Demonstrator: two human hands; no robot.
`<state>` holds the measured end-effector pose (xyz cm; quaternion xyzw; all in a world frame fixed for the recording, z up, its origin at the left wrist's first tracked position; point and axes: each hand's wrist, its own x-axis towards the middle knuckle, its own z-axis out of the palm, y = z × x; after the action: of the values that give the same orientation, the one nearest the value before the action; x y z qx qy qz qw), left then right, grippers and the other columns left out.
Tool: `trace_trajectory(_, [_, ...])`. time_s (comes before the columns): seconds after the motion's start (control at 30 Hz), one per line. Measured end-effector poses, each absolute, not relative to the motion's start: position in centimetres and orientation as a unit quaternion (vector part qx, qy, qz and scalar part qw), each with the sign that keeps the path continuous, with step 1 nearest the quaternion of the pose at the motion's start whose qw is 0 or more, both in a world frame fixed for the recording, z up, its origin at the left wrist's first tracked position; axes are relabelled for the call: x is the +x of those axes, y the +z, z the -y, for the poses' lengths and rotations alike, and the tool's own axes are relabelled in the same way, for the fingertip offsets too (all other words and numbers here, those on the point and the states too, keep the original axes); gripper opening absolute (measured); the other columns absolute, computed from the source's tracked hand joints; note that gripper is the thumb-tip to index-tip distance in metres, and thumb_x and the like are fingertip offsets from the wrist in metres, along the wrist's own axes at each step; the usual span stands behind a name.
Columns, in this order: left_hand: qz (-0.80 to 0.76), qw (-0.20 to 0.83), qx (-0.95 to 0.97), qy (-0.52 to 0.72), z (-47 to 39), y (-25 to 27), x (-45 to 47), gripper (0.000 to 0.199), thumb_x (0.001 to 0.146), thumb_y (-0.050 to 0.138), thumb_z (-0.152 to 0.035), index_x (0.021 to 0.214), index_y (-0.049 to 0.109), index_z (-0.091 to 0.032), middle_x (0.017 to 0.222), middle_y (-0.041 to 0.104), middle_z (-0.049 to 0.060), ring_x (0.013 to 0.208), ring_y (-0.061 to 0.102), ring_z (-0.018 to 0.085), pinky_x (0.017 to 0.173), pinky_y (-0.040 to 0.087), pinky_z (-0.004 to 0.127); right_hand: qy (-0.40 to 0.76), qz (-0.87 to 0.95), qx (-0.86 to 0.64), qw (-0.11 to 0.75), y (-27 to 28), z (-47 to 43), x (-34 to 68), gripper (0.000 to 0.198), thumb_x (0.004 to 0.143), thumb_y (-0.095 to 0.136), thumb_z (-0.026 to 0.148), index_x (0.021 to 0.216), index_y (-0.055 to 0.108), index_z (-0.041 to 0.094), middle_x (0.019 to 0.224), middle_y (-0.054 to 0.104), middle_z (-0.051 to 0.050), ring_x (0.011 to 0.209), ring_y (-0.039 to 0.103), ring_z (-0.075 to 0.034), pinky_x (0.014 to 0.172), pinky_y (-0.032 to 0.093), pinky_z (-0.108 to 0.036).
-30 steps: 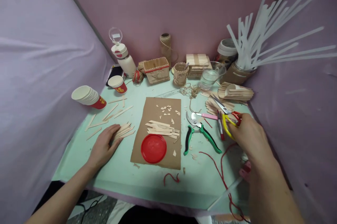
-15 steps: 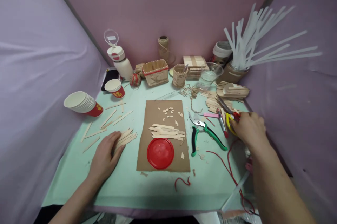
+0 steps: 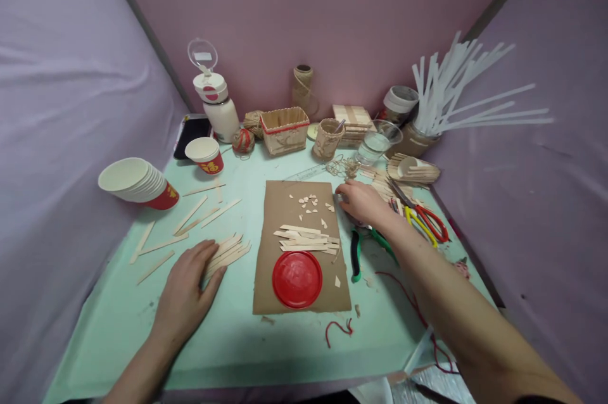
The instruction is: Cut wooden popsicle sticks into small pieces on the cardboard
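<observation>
Your left hand (image 3: 189, 280) cups the cut sticks (image 3: 230, 252) between thumb and fingers, their length slanting forward-right from that grip, while the pruning shears (image 3: 356, 256) lie partly under your nearer right hand (image 3: 363, 201), curled, its hold impossible to tell.

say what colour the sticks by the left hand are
The sticks are pale tan, best seen in the head view.
</observation>
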<state>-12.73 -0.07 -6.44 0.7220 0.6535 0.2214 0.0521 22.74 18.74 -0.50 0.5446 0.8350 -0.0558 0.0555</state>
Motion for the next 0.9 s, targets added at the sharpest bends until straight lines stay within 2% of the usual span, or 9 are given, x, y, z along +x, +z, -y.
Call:
trace_trajectory(0.17, [-0.655,0.049,0.723,0.214,0.1,-6.5,-12.7,0.04,0.09,0.05,-0.04,0.124,0.05,-0.019,0.128,0.056,0.013,0.12,0.051,0.03,0.102,0.041,0.049,-0.065,-0.824,0.56,0.058,-1.1,-19.0,22.1,0.024,0.08,0.05,0.013,0.098,0.066,0.015,0.096,0.067,-0.014,0.087,0.061,-0.023,0.071,0.037,-0.029])
trace_trajectory(0.37, [-0.648,0.044,0.725,0.228,0.0,-6.4,-12.6,0.039,0.09,0.05,-0.039,0.123,0.051,-0.019,0.126,0.057,0.013,0.118,0.052,0.029,0.101,0.042,0.048,-0.106,-0.817,0.566,0.032,-1.1,-19.9,22.2,0.02,0.077,0.05,0.012,0.084,0.068,0.015,0.086,0.07,-0.011,0.079,0.06,-0.021,0.066,0.036,-0.027])
trace_trajectory(0.7, [-0.654,0.052,0.72,0.228,0.0,-6.5,-12.6,0.039,0.089,0.048,-0.041,0.122,0.052,-0.021,0.125,0.058,0.013,0.118,0.052,0.031,0.101,0.042,0.05,-0.28,-0.82,0.497,-0.045,0.5,-21.1,21.0,0.017,0.082,0.053,0.018,0.089,0.068,0.016,0.078,0.072,0.0,0.068,0.062,-0.012,0.065,0.045,-0.021])
trace_trajectory(0.77, [-0.651,0.052,0.722,0.229,-0.1,-6.6,-12.7,0.038,0.089,0.049,-0.041,0.122,0.052,-0.021,0.125,0.058,0.012,0.118,0.052,0.03,0.101,0.042,0.05,-0.297,-0.817,0.492,-0.053,0.4,-21.1,20.4,0.018,0.083,0.052,0.017,0.09,0.069,0.016,0.08,0.073,0.0,0.07,0.064,-0.013,0.068,0.046,-0.021])
trace_trajectory(0.9, [-0.649,0.048,0.724,0.23,0.0,-6.6,-12.7,0.038,0.089,0.049,-0.04,0.122,0.051,-0.02,0.127,0.057,0.013,0.119,0.051,0.03,0.101,0.042,0.049,-0.284,-0.811,0.505,-0.082,0.4,-20.9,20.8,0.021,0.084,0.052,0.014,0.094,0.069,0.015,0.097,0.074,-0.006,0.086,0.065,-0.016,0.079,0.046,-0.024])
